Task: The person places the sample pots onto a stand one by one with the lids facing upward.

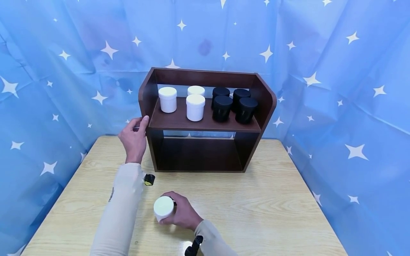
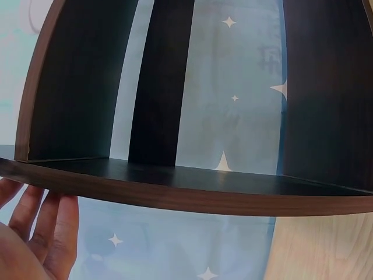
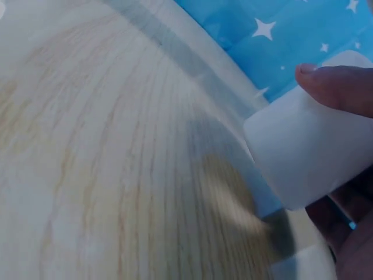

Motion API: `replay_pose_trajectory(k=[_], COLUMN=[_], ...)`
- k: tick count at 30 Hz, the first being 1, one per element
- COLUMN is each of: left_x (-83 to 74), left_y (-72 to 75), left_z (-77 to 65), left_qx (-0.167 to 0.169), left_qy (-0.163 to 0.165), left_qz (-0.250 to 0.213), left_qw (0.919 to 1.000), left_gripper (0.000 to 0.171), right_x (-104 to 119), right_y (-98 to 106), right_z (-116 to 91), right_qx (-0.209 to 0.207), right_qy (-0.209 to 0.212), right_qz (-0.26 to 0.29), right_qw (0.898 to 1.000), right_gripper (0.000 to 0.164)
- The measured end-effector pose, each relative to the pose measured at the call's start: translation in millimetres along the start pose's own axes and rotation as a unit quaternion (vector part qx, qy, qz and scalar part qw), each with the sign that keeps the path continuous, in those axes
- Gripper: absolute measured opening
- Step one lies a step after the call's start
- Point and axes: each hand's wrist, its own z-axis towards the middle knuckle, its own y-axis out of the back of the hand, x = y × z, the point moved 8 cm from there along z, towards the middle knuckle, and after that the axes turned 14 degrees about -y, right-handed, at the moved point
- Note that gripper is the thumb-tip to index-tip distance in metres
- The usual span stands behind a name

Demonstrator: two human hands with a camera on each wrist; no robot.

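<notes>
My right hand [image 1: 182, 211] grips a white lidded jar [image 1: 163, 207] over the near part of the table, its fingers and thumb round the sides. In the right wrist view the thumb lies across the jar [image 3: 309, 146], which is tilted in that view and casts a shadow on the wood. My left hand [image 1: 133, 138] touches the outer left side of a dark brown two-tier shelf [image 1: 205, 128] at about its upper board. Seen from the left wrist, several extended fingers [image 2: 61, 227] rest against that side panel [image 2: 175, 195].
On the upper tier stand three white jars [image 1: 195, 108] at left and middle, with several black jars [image 1: 246, 111] at the right. The shelf stands at the back of a light wooden table [image 1: 272, 199]. A blue star-patterned curtain [image 1: 205, 35] hangs behind and at both sides.
</notes>
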Motion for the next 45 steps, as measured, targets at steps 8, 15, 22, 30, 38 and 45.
replay_pose_trajectory(k=[8,15,22,30,38,45], left_x=[2.0,1.0,0.9,0.0,-1.9,-2.0], left_y=[1.7,0.8,-0.4,0.9,0.7,-0.2], left_z=[-0.2,0.5,0.3,-1.0,0.3,0.2], left_qx=[0.009,0.008,0.002,-0.010,-0.018,-0.019], left_qy=[0.017,0.011,0.007,0.012,-0.002,-0.005], left_qz=[-0.001,-0.001,-0.001,-0.007,-0.001,0.001], left_qw=[0.9998,0.9999,1.0000,0.9999,0.9998,0.9998], left_gripper=[0.061,0.061,0.060,0.059,0.056,0.055], right_x=[2,10,27,47,80,108], right_y=[12,28,50,69,93,112], right_z=[-6,-7,-5,-5,0,7], right_qx=[-0.008,-0.023,-0.047,-0.067,-0.073,-0.084], right_qy=[0.001,-0.003,0.006,0.013,0.047,0.080], right_qz=[0.010,0.008,-0.012,-0.039,-0.022,-0.032], right_qw=[1.000,1.000,0.999,0.997,0.996,0.993], right_gripper=[0.071,0.070,0.070,0.074,0.072,0.071])
